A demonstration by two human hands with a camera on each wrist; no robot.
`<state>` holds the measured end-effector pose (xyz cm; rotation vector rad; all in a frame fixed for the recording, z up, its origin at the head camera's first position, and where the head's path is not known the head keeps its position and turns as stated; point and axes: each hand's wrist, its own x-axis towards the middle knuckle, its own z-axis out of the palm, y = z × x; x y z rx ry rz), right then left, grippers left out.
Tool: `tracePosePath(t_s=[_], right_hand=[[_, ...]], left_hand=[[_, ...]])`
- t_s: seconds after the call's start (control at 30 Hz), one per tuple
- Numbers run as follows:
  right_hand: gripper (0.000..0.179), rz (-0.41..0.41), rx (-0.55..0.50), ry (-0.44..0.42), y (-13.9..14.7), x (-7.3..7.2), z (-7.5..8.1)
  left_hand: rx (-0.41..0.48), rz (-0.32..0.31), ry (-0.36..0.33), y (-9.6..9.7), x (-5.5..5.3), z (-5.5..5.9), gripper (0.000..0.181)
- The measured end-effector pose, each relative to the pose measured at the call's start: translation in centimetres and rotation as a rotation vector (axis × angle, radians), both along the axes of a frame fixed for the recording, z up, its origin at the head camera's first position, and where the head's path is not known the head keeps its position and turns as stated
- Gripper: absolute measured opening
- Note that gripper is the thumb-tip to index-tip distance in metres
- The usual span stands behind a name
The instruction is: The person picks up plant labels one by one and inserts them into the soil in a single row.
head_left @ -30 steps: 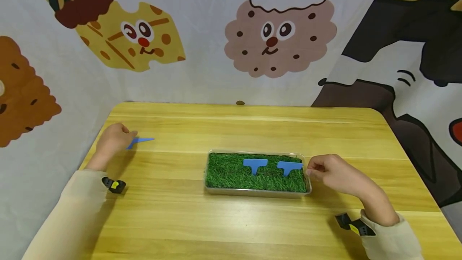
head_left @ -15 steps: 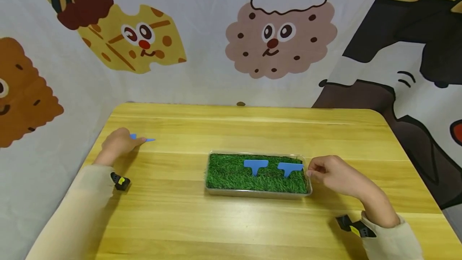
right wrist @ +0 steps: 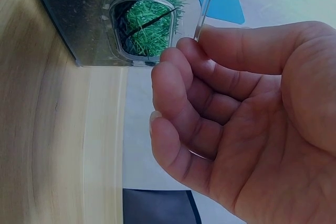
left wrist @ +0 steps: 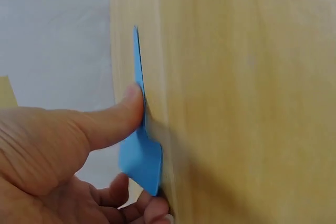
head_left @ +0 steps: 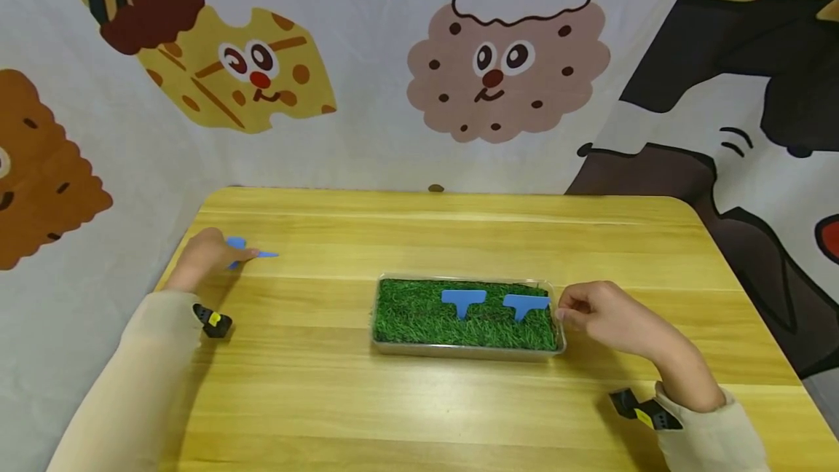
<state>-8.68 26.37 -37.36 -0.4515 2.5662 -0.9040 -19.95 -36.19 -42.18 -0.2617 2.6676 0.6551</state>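
My left hand (head_left: 203, 253) pinches a blue T-shaped plant label (left wrist: 140, 161) near the table's left edge. In the left wrist view the thumb lies along its stem and fingertips are under its broad head. The label's pointed end is directed to the right in the head view. With thumb and forefinger, my right hand (head_left: 609, 317) pinches the right rim of a clear plastic tray (head_left: 468, 350). Green artificial grass (head_left: 409, 315) fills that tray. Two more blue labels stand upright in the grass, a middle label (head_left: 464, 297) and a right label (head_left: 526, 302).
The wooden table (head_left: 314, 399) has rounded far corners. A cartoon-printed cloth (head_left: 367, 137) hangs behind it and along the sides. Each wrist carries a small black camera, such as the left camera (head_left: 213, 320).
My left hand has come down over the blue label, and its thumb now lies on the stem. The label's head has turned and shows more of its face. The right hand keeps its place.
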Motion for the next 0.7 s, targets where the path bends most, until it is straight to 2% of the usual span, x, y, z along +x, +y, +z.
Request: tracePosePath(t_s=[0.1,0.27,0.33,0.4,0.6,0.7], right_hand=[[0.016,0.000,0.000,-0.003,0.0,0.0,0.0],[0.016,0.004,0.002,0.000,0.0,0.0,0.1],[0.016,0.004,-0.001,0.001,-0.1,0.0,0.1],[0.016,0.006,-0.006,0.001,-0.1,0.0,0.1],[0.016,0.008,-0.021,0.001,0.0,-0.1,0.1],[0.016,0.009,-0.023,0.000,0.0,-0.1,0.1]], left_hand=[[0.006,0.042,0.096,-0.3,0.1,-0.2,0.050],[0.126,0.150,0.242,-0.5,0.5,-0.5,0.032],[0.159,0.184,0.286,-0.4,0.6,-0.5,0.032],[0.149,0.208,0.335,-0.3,0.7,-0.5,0.032],[0.148,0.232,0.438,0.6,0.8,0.2,0.037],[0.164,0.240,0.468,1.1,1.1,0.7,0.037]])
